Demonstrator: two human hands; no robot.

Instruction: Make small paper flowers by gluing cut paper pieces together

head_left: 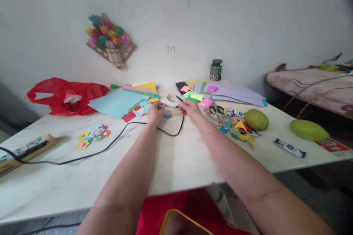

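Note:
Between my hands, just above the table, is a small white glue gun (pixel 170 103) with a black cord (pixel 110 146) at its right end. My left hand (pixel 155 113) is closed, its fingertips pinched at the gun's left end. The fingers of my right hand (pixel 190 110) close on the other end, where the cord joins. A small paper flower (pixel 168 114) lies below the gun, between my wrists. Left of my left hand, colourful paper cutouts (pixel 136 110) rest on light blue sheets (pixel 110 103). Exactly what my left fingertips pinch is hard to see.
Paper flowers (pixel 98 132) and a power strip (pixel 34 146) lie left, before a red plastic bag (pixel 78 97). Rightward are clay packets (pixel 197 96), scissors (pixel 216 109), paper scraps (pixel 239 128), two green fruits (pixel 256 119) and a glue tube (pixel 290 148). A bottle (pixel 216 69) stands behind.

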